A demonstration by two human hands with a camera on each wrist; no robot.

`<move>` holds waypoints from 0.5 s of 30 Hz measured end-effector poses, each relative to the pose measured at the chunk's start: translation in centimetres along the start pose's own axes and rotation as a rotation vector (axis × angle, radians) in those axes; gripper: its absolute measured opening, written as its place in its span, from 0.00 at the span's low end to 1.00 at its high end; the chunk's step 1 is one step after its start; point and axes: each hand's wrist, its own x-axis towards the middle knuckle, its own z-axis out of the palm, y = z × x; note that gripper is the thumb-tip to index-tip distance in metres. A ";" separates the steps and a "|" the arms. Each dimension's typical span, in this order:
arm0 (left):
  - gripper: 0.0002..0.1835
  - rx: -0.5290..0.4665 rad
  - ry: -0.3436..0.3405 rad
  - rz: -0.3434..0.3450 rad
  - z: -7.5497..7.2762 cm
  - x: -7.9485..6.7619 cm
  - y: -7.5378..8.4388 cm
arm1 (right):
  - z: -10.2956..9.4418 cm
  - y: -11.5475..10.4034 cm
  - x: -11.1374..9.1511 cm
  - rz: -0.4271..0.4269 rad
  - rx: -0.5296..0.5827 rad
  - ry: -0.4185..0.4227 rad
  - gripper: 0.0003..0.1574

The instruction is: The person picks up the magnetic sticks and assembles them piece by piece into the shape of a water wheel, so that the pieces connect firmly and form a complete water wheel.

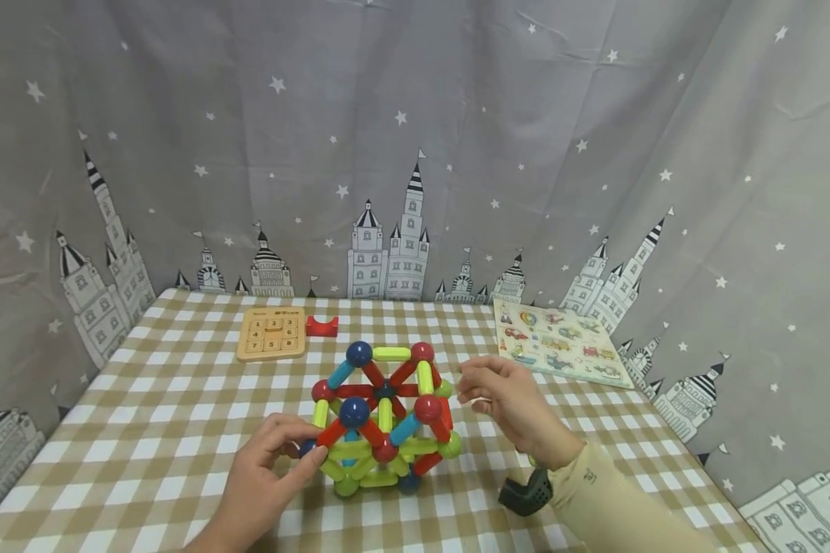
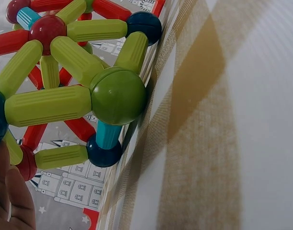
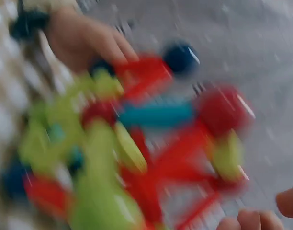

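A ball-and-rod magnetic building frame (image 1: 386,392), made of red, blue and green balls joined by coloured rods, stands on the checked cloth. At its near left corner, my left hand (image 1: 266,465) pinches a blue ball and rod between thumb and fingers. The left wrist view shows the fingertips (image 2: 19,201) against the frame beside a blue ball. Off the frame's right side, my right hand (image 1: 508,399) hangs in the air with loosely bent fingers and nothing in them. Blur covers the right wrist view, where the right fingers (image 3: 249,221) appear apart from the rods.
Behind the frame lie a wooden number slide puzzle (image 1: 272,333) and a red curved block (image 1: 322,326). A picture board (image 1: 560,342) with vehicles sits at the back right. A grey castle-print curtain (image 1: 415,115) hangs behind the table.
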 end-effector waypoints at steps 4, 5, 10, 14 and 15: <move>0.09 -0.004 0.014 0.036 -0.1 0.2 0.1 | -5.0 0.1 0.7 -0.009 -0.113 0.100 0.11; 0.09 -0.002 0.018 0.039 -0.2 0.2 0.1 | -6.2 0.4 0.9 0.005 -0.168 0.120 0.11; 0.09 0.016 0.013 0.037 -0.1 0.2 0.0 | -10.5 3.6 0.7 0.129 -0.459 0.187 0.15; 0.09 0.013 0.009 0.027 0.1 0.1 -0.1 | -11.5 6.6 -0.4 0.178 -0.623 0.189 0.16; 0.08 0.009 0.008 0.025 0.1 0.1 -0.1 | -11.5 7.2 -0.7 0.186 -0.643 0.184 0.16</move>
